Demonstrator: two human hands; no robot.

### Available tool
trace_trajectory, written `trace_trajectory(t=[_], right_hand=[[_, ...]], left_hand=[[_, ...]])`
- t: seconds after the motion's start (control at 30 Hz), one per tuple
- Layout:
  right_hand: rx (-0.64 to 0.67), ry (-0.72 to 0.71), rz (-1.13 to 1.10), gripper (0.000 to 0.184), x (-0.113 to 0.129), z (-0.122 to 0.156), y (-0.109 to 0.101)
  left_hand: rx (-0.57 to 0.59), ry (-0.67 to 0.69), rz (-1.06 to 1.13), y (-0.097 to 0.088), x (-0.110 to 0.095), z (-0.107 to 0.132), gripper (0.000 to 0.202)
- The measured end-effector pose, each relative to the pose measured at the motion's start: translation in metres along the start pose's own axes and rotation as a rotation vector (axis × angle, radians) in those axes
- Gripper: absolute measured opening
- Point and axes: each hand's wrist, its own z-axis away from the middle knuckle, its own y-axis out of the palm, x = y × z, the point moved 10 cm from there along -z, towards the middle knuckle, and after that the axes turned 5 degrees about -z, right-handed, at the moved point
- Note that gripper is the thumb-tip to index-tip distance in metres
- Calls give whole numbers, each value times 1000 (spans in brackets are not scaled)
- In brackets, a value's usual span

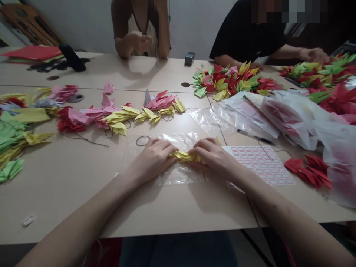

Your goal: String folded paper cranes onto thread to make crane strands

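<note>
My left hand (pixel 151 158) and my right hand (pixel 213 157) press down from either side on a tight bunch of folded yellow paper (pixel 185 157), which hides part of it under my fingers. The bunch lies on a clear plastic sheet (pixel 178 141). A loop of thin dark cord (pixel 142 140) sits just beyond my left hand. A sheet of pink-outlined sticker labels (pixel 258 165) lies close to my right hand. A long strand of folded yellow and pink paper birds (pixel 119 118) stretches across the table beyond my hands.
Folded paper heaps in red, green and yellow (pixel 230 79) lie on the beige table (pixel 69 185), with plastic bags (pixel 289 118) and a pen (pixel 256 136) at right. Two co-workers sit opposite; one's hand (pixel 314 55) rests on paper pieces.
</note>
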Motion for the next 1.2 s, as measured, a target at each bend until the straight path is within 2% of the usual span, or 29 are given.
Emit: trace_trajectory(t=[0.17, 0.33, 0.43, 0.57, 0.67, 0.77, 0.9, 0.93, 1.07, 1.2], right_hand=[[-48, -3, 16, 9, 0, 3, -8], [-138, -76, -2, 9, 11, 5, -18], [-159, -76, -4, 10, 14, 5, -20], [-66, -70, -11, 10, 13, 5, -11], [27, -55, -57, 18, 10, 5, -3], [72, -31, -83, 24, 9, 5, 0], [109, 13, -69, 18, 6, 3, 4], [116, 23, -72, 17, 5, 3, 5], [119, 37, -112, 15, 3, 4, 7], [111, 28, -162, 12, 2, 5, 6]], left_hand=[[-2, 64, 76, -6, -5, 1, 12], [-51, 39, 184, -12, -9, 2, 23], [-42, -5, 237, -8, -8, 2, 15], [-2, -27, 271, 1, -6, 1, 8], [45, 1, 236, 4, -10, 1, 10], [118, -20, 265, 6, -12, 2, 23], [153, -31, 276, 5, -17, 3, 56], [145, -28, 250, 5, -18, 3, 54], [80, -28, 170, 5, -18, 3, 17], [10, 2, 134, 0, -15, 3, 10]])
